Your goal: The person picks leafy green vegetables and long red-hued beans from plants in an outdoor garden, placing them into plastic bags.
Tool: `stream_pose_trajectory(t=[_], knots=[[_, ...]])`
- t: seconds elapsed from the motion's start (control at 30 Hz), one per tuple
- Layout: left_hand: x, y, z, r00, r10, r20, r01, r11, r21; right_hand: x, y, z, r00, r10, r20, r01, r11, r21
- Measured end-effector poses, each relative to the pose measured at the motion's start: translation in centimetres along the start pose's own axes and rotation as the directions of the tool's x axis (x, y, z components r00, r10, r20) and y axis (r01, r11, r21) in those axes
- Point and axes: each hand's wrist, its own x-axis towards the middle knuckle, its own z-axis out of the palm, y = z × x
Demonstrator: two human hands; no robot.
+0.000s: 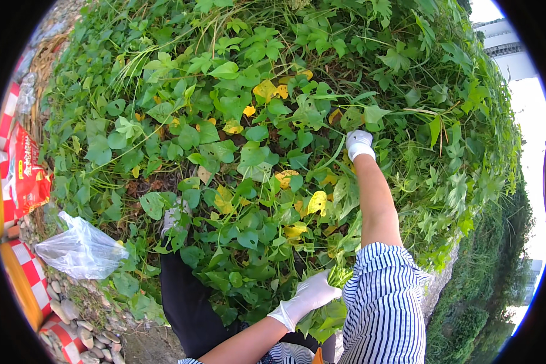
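Note:
My left hand [316, 291], in a white glove, is closed round a bunch of green leafy stems [340, 276] low in the view, close to my body. Their cut or broken ends point up and the leaves hang below the hand. My right hand [359, 140], gloved too, reaches out into the leafy vines at the right of centre. Its fingers are partly hidden, and whether they grip a stem cannot be told. Heart-shaped green leaves [252, 154] and some yellow ones [317, 203] spread around both hands.
A clear plastic bag [83, 249] rests at the left edge of the vines. Beyond it are a red printed packet [27, 170], red-and-white checked material [29, 268] and loose stones [70, 309]. My dark-trousered leg [186, 295] stands among the leaves. A slope falls away at the right.

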Motion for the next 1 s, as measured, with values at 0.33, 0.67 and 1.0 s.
stream_pose_trajectory(t=[0.33,0.67,1.0], knots=[[1.4,-1.7,0.0,0.979,0.143,-0.145,-0.162,0.978,-0.128,-0.6,-0.4,0.1,0.858,0.37,-0.356,0.044,0.637,0.769],[1.4,-0.7,0.3,0.987,0.116,-0.11,-0.135,0.974,-0.184,-5.4,-2.8,-6.5,0.65,0.309,-0.694,0.579,0.391,0.716],[1.7,-0.6,0.3,0.986,0.141,-0.09,-0.151,0.98,-0.127,-6.6,15.7,-10.5,0.853,0.09,-0.514,-0.094,0.995,0.017]])
